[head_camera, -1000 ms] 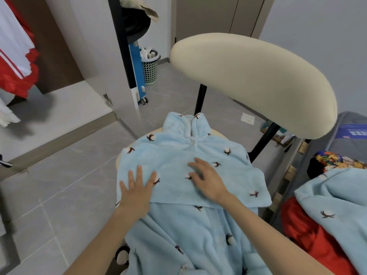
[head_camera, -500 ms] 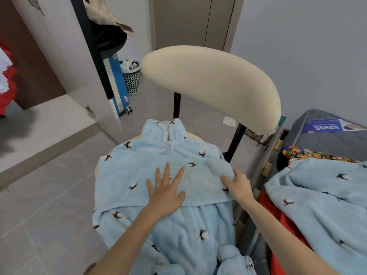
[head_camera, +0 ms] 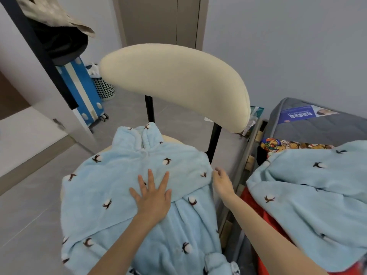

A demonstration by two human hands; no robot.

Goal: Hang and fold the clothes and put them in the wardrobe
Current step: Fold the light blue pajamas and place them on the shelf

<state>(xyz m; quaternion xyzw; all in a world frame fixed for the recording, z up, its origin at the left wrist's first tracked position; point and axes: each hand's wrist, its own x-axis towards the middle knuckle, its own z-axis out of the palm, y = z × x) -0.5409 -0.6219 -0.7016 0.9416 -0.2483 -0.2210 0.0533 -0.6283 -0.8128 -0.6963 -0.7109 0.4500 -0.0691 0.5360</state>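
We are resting our left hand (head_camera: 153, 197) flat on the fleece top (head_camera: 111, 175) lying on the chair (head_camera: 174, 80) seat, our right hand (head_camera: 222, 181) at its right edge. A second garment (head_camera: 309, 191) is lying on the bed (head_camera: 317, 132) to the right.

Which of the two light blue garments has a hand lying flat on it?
The garment on the chair: the left hand lies flat on it. The other garment, at the right, is untouched.

A home bedroom: a bed (head_camera: 317, 126) at right, a cream chair (head_camera: 178, 80) at centre, and a blue suitcase (head_camera: 83, 92) at upper left.
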